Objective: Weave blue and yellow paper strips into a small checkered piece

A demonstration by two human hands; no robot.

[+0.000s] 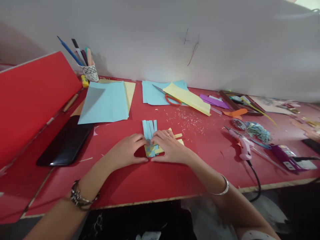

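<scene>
On the desk (125, 186), the left hand (123, 149) and right hand (172, 146) touch the strips (147, 128), though I cannot tell if either grip pinches; light, even pressing should keep these straight.

Your left forearm (60, 210): bare, entering from the lower left, slanting inward. Your left wrist (101, 169): roughly in line with it. Your left hand (125, 150): back upward, fingers bent and grouped, pointing right; left thumb (138, 160) reaching right, set apart from the index finger in an open arch. Your right forearm (240, 205): bare, from the lower right, slanting inward. Your right hand (172, 148): back upward, fingers curved leftward; right thumb (160, 159) extended left. Thumb tips: near each other, apart. Fingertip grip: partly hidden, firmness indeterminable.
</scene>
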